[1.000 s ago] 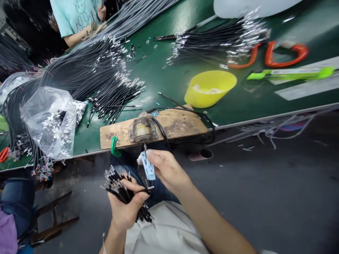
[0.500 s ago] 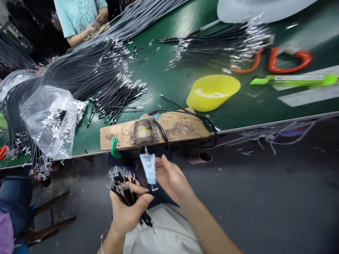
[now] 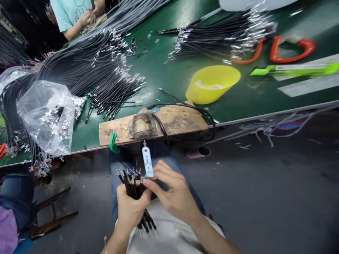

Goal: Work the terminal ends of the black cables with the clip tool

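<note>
My left hand (image 3: 129, 208) is wrapped round a bundle of short black cables (image 3: 131, 187), their stripped silvery ends pointing up and away from me. My right hand (image 3: 174, 192) meets it at the top of the bundle, thumb and fingers pinched on what looks like one cable's bare end; the fingers partly hide it. Just beyond those fingertips, a light-blue narrow holder (image 3: 147, 162) sits on the shaft of a small motor (image 3: 143, 126). The motor is mounted on a wooden board (image 3: 180, 121) at the bench edge.
On the green bench (image 3: 159, 70) lie more black cables (image 3: 113, 95), a clear plastic bag (image 3: 47, 120), a yellow cup (image 3: 212, 84), orange-handled scissors (image 3: 275, 53) and a green marker (image 3: 293, 69). A green clamp (image 3: 113, 143) grips the board. Another person (image 3: 71, 17) works across the bench.
My right hand has moved left and down to the bundle and closed at a cable end. The light-blue holder, blurred and wider before, now looks narrow and sharp. My left hand keeps the bundle.
</note>
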